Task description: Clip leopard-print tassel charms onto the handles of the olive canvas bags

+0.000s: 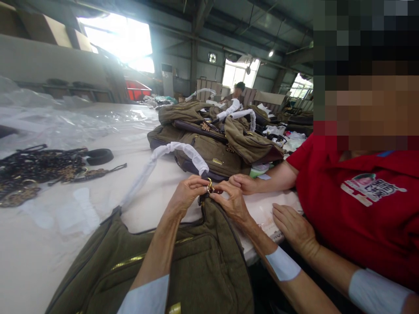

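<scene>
An olive green bag [196,261] with gold zippers lies on the white table, its handle [173,148] wrapped in white material and arching up. At the right end of the handle is a gold ring [210,186]. My left hand [188,195] pinches this ring from the left, thumb and forefinger together. From the right, my right hand [233,201] closes its thumb and fingers on the same ring. Fingertips of both hands nearly meet there and cover part of the metal.
A person in a red shirt [360,209] sits close at the right, one hand [247,183] beside my right hand, the other [294,226] at the table edge. Several olive bags [209,152] are piled behind. Dark braided straps [49,168] and clear plastic [65,115] lie left.
</scene>
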